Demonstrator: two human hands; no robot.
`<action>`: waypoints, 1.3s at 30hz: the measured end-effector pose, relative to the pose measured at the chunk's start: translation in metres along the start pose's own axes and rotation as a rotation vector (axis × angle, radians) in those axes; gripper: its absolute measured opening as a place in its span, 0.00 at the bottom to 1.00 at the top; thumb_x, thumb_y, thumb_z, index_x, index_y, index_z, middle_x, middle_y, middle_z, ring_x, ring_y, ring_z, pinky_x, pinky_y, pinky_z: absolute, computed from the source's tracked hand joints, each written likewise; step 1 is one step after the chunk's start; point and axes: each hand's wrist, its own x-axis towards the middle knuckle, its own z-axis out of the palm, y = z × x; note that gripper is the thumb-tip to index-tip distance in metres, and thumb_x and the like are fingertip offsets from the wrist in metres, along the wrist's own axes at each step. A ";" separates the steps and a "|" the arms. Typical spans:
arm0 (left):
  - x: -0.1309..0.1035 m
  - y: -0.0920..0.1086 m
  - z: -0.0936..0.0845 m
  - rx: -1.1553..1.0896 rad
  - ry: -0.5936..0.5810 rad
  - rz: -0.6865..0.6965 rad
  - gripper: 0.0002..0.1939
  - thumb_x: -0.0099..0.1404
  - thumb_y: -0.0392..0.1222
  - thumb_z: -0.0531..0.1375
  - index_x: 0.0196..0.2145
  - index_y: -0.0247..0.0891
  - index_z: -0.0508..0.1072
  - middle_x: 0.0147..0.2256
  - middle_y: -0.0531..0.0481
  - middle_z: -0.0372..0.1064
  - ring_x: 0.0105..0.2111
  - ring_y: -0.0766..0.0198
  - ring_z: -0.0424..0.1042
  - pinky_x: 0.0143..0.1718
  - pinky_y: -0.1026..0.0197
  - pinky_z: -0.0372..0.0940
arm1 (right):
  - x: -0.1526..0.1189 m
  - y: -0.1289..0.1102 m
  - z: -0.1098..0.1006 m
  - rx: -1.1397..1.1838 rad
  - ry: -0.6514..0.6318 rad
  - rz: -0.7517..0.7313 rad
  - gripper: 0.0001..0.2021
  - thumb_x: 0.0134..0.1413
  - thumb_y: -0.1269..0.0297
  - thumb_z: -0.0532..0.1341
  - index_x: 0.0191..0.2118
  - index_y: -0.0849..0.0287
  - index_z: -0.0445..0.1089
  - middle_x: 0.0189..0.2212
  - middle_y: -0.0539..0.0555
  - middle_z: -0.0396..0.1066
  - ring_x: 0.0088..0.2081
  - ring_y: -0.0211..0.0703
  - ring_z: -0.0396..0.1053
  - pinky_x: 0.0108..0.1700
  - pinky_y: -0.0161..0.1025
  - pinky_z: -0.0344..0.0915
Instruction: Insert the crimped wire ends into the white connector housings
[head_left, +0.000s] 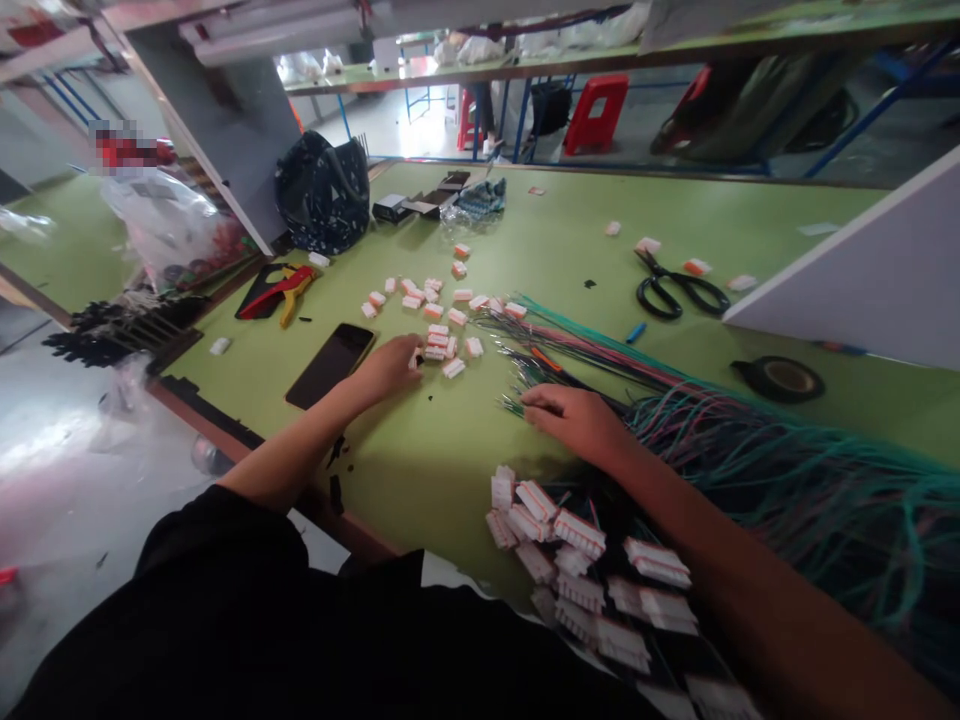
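My left hand (388,370) is closed at the fingertips on a small white connector, beside a cluster of white-and-orange connectors (437,340) on the green table. To the right, my right hand (574,415) lies low over the bundle's near edge, its fingers bent around the stripped ends of a few green wires (512,405). The long bundle of green, red and black wires (697,425) runs off to the right under my forearm. Closer to my body, several wired connectors (577,535) lie in a pile, partly covered by my right arm.
Left of my left hand lies a phone (331,365), with red-and-yellow pliers (281,293) beyond it. Black scissors (675,290) and a tape roll (780,378) are on the right. A dark patterned bag (322,190) stands at the back left. A white panel (862,270) bounds the right side.
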 end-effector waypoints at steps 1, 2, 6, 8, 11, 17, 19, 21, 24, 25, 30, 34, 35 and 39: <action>-0.002 0.001 -0.002 -0.044 0.013 -0.010 0.21 0.50 0.31 0.57 0.44 0.31 0.70 0.40 0.40 0.70 0.38 0.59 0.68 0.41 0.59 0.62 | 0.000 0.000 -0.001 0.071 -0.010 0.032 0.07 0.45 0.66 0.57 0.31 0.58 0.71 0.26 0.52 0.74 0.29 0.41 0.71 0.33 0.36 0.65; -0.005 0.003 -0.004 -0.107 0.027 -0.018 0.22 0.49 0.30 0.57 0.45 0.31 0.70 0.40 0.40 0.70 0.38 0.60 0.68 0.42 0.59 0.62 | 0.000 0.000 -0.002 0.141 -0.025 0.063 0.07 0.43 0.66 0.58 0.31 0.59 0.71 0.25 0.51 0.74 0.28 0.40 0.71 0.32 0.36 0.65; -0.010 0.019 -0.002 -0.661 -0.081 -0.024 0.20 0.50 0.33 0.60 0.43 0.32 0.71 0.36 0.46 0.71 0.31 0.66 0.69 0.35 0.61 0.65 | -0.001 -0.001 -0.005 0.346 -0.058 0.152 0.07 0.39 0.64 0.61 0.28 0.60 0.70 0.21 0.48 0.70 0.24 0.37 0.68 0.29 0.35 0.64; -0.007 0.031 0.005 -0.990 -0.236 -0.065 0.17 0.53 0.34 0.61 0.42 0.32 0.72 0.30 0.49 0.70 0.26 0.69 0.68 0.29 0.65 0.65 | -0.003 -0.001 -0.006 0.414 -0.055 0.164 0.08 0.38 0.62 0.62 0.27 0.60 0.70 0.19 0.48 0.69 0.23 0.36 0.66 0.28 0.34 0.63; 0.003 0.050 0.017 -1.352 -0.483 -0.186 0.13 0.58 0.33 0.58 0.43 0.30 0.71 0.27 0.50 0.69 0.23 0.72 0.68 0.24 0.69 0.64 | -0.004 0.001 -0.007 0.489 -0.054 0.195 0.09 0.37 0.60 0.63 0.26 0.60 0.70 0.19 0.47 0.67 0.22 0.35 0.64 0.27 0.34 0.61; 0.019 0.069 0.034 -1.576 -0.750 -0.346 0.12 0.60 0.23 0.53 0.39 0.27 0.72 0.27 0.50 0.71 0.23 0.74 0.71 0.26 0.71 0.67 | -0.003 0.007 -0.008 0.585 -0.095 0.219 0.08 0.37 0.60 0.63 0.24 0.59 0.69 0.17 0.46 0.65 0.21 0.33 0.62 0.26 0.33 0.59; 0.018 0.068 0.040 -1.581 -0.803 -0.327 0.13 0.57 0.21 0.55 0.40 0.27 0.71 0.26 0.51 0.71 0.22 0.73 0.70 0.25 0.71 0.67 | -0.003 0.009 -0.008 0.599 -0.093 0.219 0.09 0.37 0.59 0.63 0.25 0.59 0.70 0.17 0.46 0.65 0.21 0.33 0.61 0.25 0.33 0.58; 0.017 0.066 0.045 -1.592 -0.871 -0.273 0.12 0.59 0.25 0.55 0.41 0.27 0.70 0.28 0.50 0.72 0.22 0.72 0.70 0.22 0.70 0.67 | -0.004 0.009 -0.008 0.593 -0.091 0.223 0.10 0.37 0.58 0.63 0.26 0.60 0.71 0.16 0.45 0.64 0.20 0.33 0.59 0.24 0.33 0.56; 0.015 0.063 0.050 -1.621 -0.950 -0.158 0.07 0.64 0.34 0.54 0.40 0.30 0.68 0.30 0.48 0.72 0.20 0.69 0.71 0.17 0.68 0.65 | -0.004 0.008 -0.009 0.558 -0.071 0.212 0.10 0.39 0.58 0.62 0.25 0.60 0.71 0.17 0.45 0.62 0.20 0.32 0.56 0.23 0.32 0.52; 0.015 0.062 0.051 -1.626 -0.962 -0.126 0.07 0.65 0.37 0.53 0.38 0.31 0.67 0.29 0.48 0.72 0.20 0.68 0.71 0.15 0.68 0.64 | -0.005 0.007 -0.009 0.542 -0.055 0.198 0.09 0.39 0.59 0.62 0.25 0.60 0.70 0.17 0.45 0.63 0.20 0.32 0.56 0.23 0.32 0.52; 0.014 0.062 0.056 -1.590 -0.932 -0.091 0.14 0.65 0.47 0.52 0.30 0.32 0.65 0.23 0.50 0.70 0.15 0.70 0.68 0.10 0.71 0.57 | -0.006 0.000 -0.009 0.393 0.028 0.087 0.06 0.40 0.63 0.60 0.21 0.60 0.67 0.19 0.46 0.63 0.22 0.32 0.57 0.26 0.32 0.53; 0.011 0.066 0.054 -1.504 -0.859 -0.145 0.16 0.66 0.49 0.52 0.28 0.33 0.63 0.21 0.53 0.68 0.12 0.74 0.63 0.08 0.74 0.50 | -0.009 -0.004 -0.007 0.262 0.079 0.010 0.05 0.40 0.67 0.58 0.19 0.60 0.65 0.18 0.46 0.62 0.23 0.32 0.58 0.27 0.32 0.54; 0.010 0.067 0.053 -1.485 -0.848 -0.153 0.16 0.66 0.49 0.51 0.28 0.34 0.63 0.21 0.54 0.68 0.12 0.75 0.63 0.07 0.74 0.49 | -0.010 -0.005 -0.006 0.240 0.092 -0.003 0.05 0.41 0.68 0.57 0.19 0.60 0.65 0.18 0.46 0.62 0.23 0.32 0.58 0.27 0.32 0.54; 0.008 0.074 0.048 -1.413 -0.803 -0.186 0.15 0.66 0.47 0.50 0.26 0.34 0.62 0.19 0.55 0.66 0.10 0.75 0.60 0.06 0.74 0.46 | -0.012 -0.006 -0.004 0.191 0.110 -0.041 0.04 0.41 0.70 0.56 0.20 0.60 0.63 0.17 0.46 0.62 0.22 0.31 0.57 0.26 0.31 0.54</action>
